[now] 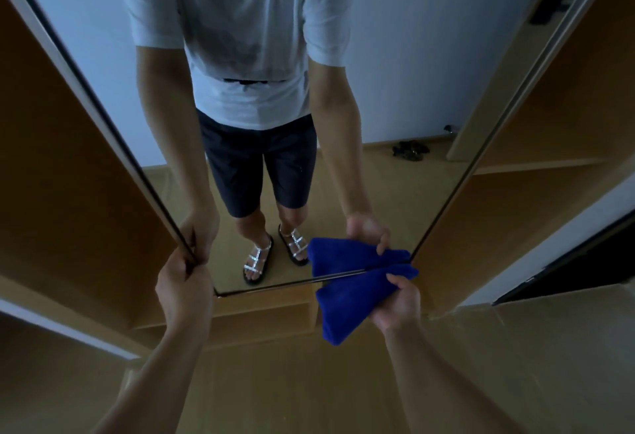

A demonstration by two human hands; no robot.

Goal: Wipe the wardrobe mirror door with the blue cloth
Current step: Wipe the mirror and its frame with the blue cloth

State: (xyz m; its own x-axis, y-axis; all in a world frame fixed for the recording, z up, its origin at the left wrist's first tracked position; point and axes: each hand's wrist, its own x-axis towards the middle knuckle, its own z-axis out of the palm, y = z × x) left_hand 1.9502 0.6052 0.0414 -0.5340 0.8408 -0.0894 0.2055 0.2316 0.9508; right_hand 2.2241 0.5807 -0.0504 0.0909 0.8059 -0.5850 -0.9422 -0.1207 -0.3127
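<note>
The tall wardrobe mirror door [395, 90] fills the middle of the view and reflects a person in a white T-shirt, dark shorts and sandals. My left hand [182, 287] grips the door's left edge near its bottom corner. My right hand [398, 303] holds the folded blue cloth [347, 303] bunched at its right end, pressed against the mirror's lower right edge. The cloth and both hands are mirrored in the glass just above.
Open wooden wardrobe shelves stand on both sides, left [68, 176] and right [549, 145], with low compartments [261, 317] below the mirror. Wooden floor [292, 392] lies underfoot. A dark opening [577, 262] is at the right.
</note>
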